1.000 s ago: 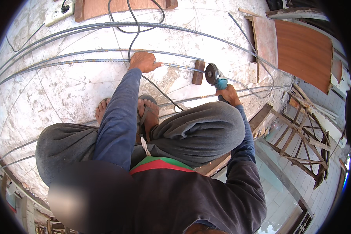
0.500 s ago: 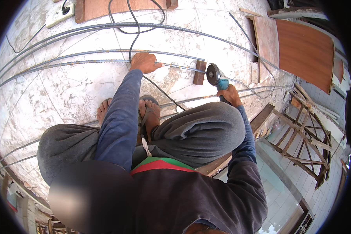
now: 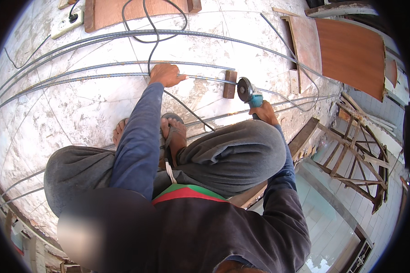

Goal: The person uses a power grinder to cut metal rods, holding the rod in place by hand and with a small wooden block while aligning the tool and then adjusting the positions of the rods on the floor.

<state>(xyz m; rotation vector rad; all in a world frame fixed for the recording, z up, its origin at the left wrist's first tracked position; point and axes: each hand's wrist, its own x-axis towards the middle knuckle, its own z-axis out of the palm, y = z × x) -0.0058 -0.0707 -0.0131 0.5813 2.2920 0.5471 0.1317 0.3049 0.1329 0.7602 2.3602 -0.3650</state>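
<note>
1. Left hand (image 3: 165, 75): at 11 o'clock from centre, clenched around a ribbed steel bar (image 3: 205, 78), thumb laid along it towards 3 o'clock.
2. Right hand (image 3: 264, 112): at 2 o'clock, grasping the teal-and-black angle grinder (image 3: 256, 99) by its rear body.
3. Cutting disc (image 3: 244, 89): at the grinder's 11 o'clock end, facing the gripped bar; contact cannot be confirmed.
4. Steel bar in grip: runs from 10 o'clock to 1 o'clock, crossing a brown wooden block (image 3: 229, 91) just beside the disc.
5. Second steel bar (image 3: 200, 64): on the 12 o'clock side of the first, its end near the block.
6. Black cable (image 3: 157, 37): looped at 11 o'clock, passing by the left hand.
7. White socket strip (image 3: 63, 29): at 10 o'clock on the stained whitish floor (image 3: 95, 104), black plug (image 3: 73, 18) inserted.
8. Reddish-brown panel (image 3: 351, 57): at 2 o'clock.
</note>
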